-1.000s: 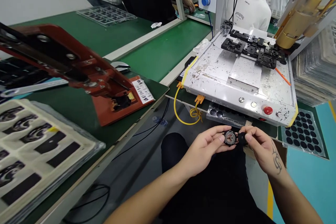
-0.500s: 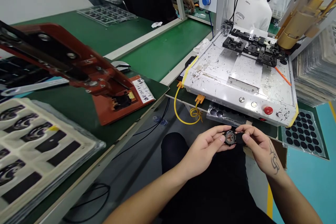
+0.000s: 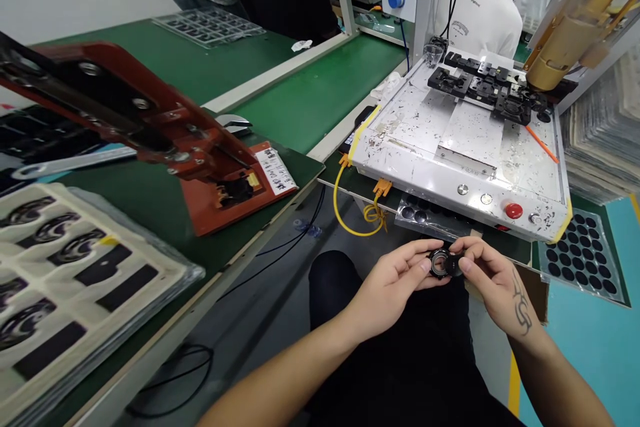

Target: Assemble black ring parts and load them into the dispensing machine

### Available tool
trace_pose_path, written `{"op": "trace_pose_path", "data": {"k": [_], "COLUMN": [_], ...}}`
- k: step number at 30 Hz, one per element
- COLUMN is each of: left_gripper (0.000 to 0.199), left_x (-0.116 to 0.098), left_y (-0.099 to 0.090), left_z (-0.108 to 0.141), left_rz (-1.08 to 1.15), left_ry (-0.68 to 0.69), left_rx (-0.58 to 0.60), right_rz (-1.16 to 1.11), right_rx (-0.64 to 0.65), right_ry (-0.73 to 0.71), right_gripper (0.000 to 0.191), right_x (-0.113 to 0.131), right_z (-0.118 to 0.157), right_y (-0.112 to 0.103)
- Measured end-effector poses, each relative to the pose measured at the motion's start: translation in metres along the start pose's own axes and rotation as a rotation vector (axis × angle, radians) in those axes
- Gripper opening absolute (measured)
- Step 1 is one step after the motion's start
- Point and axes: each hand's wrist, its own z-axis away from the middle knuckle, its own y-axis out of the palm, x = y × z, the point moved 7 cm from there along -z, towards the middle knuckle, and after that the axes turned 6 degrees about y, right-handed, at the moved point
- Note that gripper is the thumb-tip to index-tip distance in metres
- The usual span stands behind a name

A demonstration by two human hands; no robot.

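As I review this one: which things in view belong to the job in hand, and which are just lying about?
Likely in the job:
- black ring-shaped part, in the left grip
- small black piece, in the right grip

Likely lying about:
- metal wrench
- orange stick

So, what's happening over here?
Someone is handling two small parts, held above their lap. The left hand pinches a black ring-shaped part, and the right hand holds a dark piece right up close; whether the two touch is hard to tell. A white machine stands ahead, and a cream tray lies to the left.
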Motion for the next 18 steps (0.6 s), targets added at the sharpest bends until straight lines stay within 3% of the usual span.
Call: {"op": "trace_pose_path", "data": {"k": [18], "left_gripper": [0.042], "left_x": [0.002], "left_y": [0.002], "left_z": [0.0], "left_rz": [-0.079], "left_ry": [0.047], "left_rx": [-0.012], "right_rz": [0.036], "right_rx": [0.009], "right_ry": [-0.042], "right_gripper": [0.025], "right_x": [0.003], "right_z": [0.0], "right_y": [0.011]}}
